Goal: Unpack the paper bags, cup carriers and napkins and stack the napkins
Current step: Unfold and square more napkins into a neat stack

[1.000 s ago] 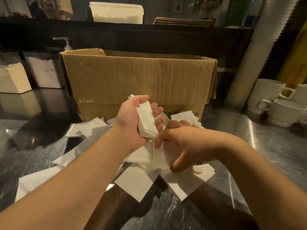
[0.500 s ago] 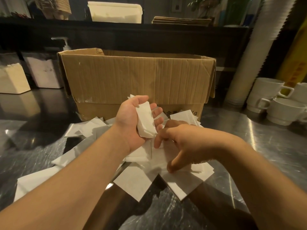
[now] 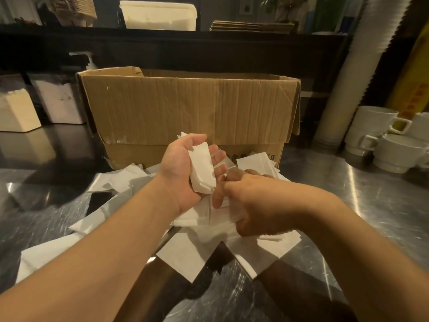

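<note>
Change: barely anything is shifting since half a second ago; both hands are staying put, the right one just working its fingers a touch deeper into the pile.
Left hand: left hand (image 3: 183, 173) is cupping palm-up at centre frame, fingers and thumb curling round a small stack of napkins (image 3: 201, 169) standing on edge.
Right hand: right hand (image 3: 253, 205) is hovering at 4 o'clock of the left, fingers bending down and pinching at the loose napkins (image 3: 185, 254); whether it is actually lifting one, I cannot tell.
Napkins, location: they are lying fanned across the bench (image 3: 371, 205), spreading from 9 o'clock round to 3 o'clock of the hands, just in front of the cardboard box (image 3: 190, 105).
Handling: these are looking feather-light, soft and floppy, likely to slide apart, so squeezing the stack's flat faces and picking singles by an edge or corner is looking like the sensible way.
Materials: napkins are thin white folded squares, matte; the box is creased brown corrugated board; the bench is scratched, glossy steel.
Surroundings: white mugs (image 3: 383, 140) are sitting at 2 o'clock, a tall sleeve of cups (image 3: 352, 73) rising beside them.
</note>
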Tool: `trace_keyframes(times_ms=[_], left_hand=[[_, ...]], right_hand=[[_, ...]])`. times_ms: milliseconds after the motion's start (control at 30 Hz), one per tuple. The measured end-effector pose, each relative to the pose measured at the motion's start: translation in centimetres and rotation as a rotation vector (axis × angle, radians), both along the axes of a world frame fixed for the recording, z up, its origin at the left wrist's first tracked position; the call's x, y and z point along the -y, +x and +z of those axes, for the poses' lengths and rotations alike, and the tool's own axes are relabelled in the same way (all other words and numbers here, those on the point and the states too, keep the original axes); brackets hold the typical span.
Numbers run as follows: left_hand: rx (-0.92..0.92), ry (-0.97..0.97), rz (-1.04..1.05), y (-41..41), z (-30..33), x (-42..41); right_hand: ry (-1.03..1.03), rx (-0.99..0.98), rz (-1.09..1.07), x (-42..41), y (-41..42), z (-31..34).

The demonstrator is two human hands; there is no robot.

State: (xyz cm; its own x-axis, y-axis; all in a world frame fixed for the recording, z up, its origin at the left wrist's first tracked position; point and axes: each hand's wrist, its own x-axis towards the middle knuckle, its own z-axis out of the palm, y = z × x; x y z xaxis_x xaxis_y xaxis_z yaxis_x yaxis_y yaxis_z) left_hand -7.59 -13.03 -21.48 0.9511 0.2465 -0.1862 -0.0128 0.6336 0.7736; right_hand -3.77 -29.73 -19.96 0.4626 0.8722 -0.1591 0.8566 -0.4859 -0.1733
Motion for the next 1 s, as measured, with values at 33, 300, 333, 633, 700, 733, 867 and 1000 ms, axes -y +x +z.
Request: trace_keyframes(times_ms=[33, 300, 333, 633, 700, 733, 867, 1000], left_hand=[[0.003, 0.0, -0.002, 0.0, 0.0, 0.0], [-0.001, -0.038, 0.011, -0.1, 0.1, 0.2], [0.003, -0.045, 0.019, -0.2, 0.2, 0.2], [0.03, 0.109, -0.179, -0.6, 0.3, 0.0], [0.051, 0.175, -0.254, -0.7, 0.2, 0.2], [0.068, 0.187, -0.287, -0.8, 0.1, 0.4], [0.098, 0.114, -0.393, -0.5, -0.3, 0.6], [0.095, 0.084, -0.503, -0.8, -0.4, 0.6]], right_hand=[[0.018, -0.004, 0.014, 0.1, 0.1, 0.0], [0.15, 0.024, 0.038, -0.1, 0.8, 0.0], [0.173, 0.044, 0.048, -0.2, 0.8, 0.0], [0.744, -0.529, -0.077, 0.8, 1.7, 1.5], [0.852, -0.586, -0.118, 0.5, 1.6, 1.4], [0.893, -0.619, -0.142, 0.4, 1.6, 1.3], [0.988, -0.684, -0.283, -0.1, 1.6, 0.9], [1.047, -0.622, -0.365, -0.4, 1.7, 0.4]])
